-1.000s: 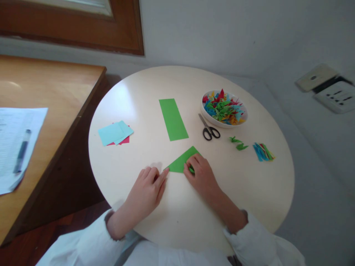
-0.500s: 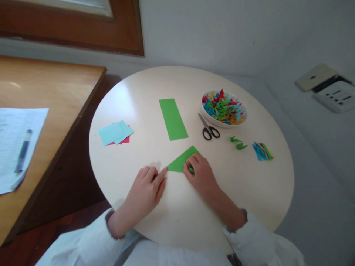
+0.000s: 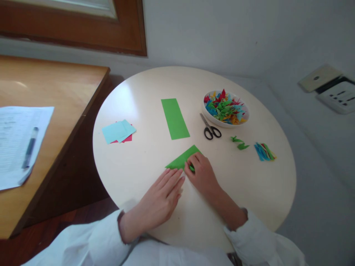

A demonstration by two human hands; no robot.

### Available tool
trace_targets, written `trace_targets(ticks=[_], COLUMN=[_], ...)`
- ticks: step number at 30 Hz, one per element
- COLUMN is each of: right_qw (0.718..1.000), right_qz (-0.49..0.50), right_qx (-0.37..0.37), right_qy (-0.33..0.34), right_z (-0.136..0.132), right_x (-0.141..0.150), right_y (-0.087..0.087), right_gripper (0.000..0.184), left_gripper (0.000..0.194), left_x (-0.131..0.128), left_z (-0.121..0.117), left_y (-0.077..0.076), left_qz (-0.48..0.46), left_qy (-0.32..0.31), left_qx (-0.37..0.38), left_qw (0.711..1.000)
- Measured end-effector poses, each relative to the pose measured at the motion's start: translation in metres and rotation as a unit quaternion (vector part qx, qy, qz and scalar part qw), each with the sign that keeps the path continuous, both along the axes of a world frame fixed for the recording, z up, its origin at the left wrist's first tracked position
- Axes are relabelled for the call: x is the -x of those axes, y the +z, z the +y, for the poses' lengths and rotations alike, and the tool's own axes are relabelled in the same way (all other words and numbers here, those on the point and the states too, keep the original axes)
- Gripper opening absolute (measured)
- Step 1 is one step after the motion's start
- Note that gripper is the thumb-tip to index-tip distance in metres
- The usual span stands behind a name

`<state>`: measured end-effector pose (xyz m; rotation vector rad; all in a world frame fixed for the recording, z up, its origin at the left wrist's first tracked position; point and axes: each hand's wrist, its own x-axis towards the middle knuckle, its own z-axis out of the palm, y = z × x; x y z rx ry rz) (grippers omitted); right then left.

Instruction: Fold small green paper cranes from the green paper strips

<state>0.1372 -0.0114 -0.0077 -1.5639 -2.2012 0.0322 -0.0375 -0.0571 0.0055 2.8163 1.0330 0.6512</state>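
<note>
While the right hand [image 3: 203, 173] pins it, green paper [image 3: 181, 159] lies just beyond the left hand [image 3: 163, 197].

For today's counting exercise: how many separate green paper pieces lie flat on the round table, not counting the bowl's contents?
2: a green strip at the table's middle, and a folded green triangle under the right hand. More may hide beneath the hands.
</note>
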Motion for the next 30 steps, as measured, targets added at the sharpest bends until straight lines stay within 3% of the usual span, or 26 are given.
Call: trace_targets(ticks=[8, 30], right_qw=[1.0, 1.0], right_qz=[0.0, 0.002], right_qx=[-0.004, -0.016], right_qy=[0.002, 0.006], right_z=[0.0007, 0.0011], right_x=[-0.0003, -0.0011], right_y=[-0.0002, -0.0014], right_gripper=[0.015, 0.017], left_gripper=[0.043, 0.042], left_x=[-0.0053, -0.0052], left_z=[-0.0043, -0.0075], left_y=[-0.0021, -0.0022], left_qz=[0.061, 0.07], left_qy=[0.048, 0.099], left_qx=[0.006, 0.006], left_qw=[0.997, 0.993])
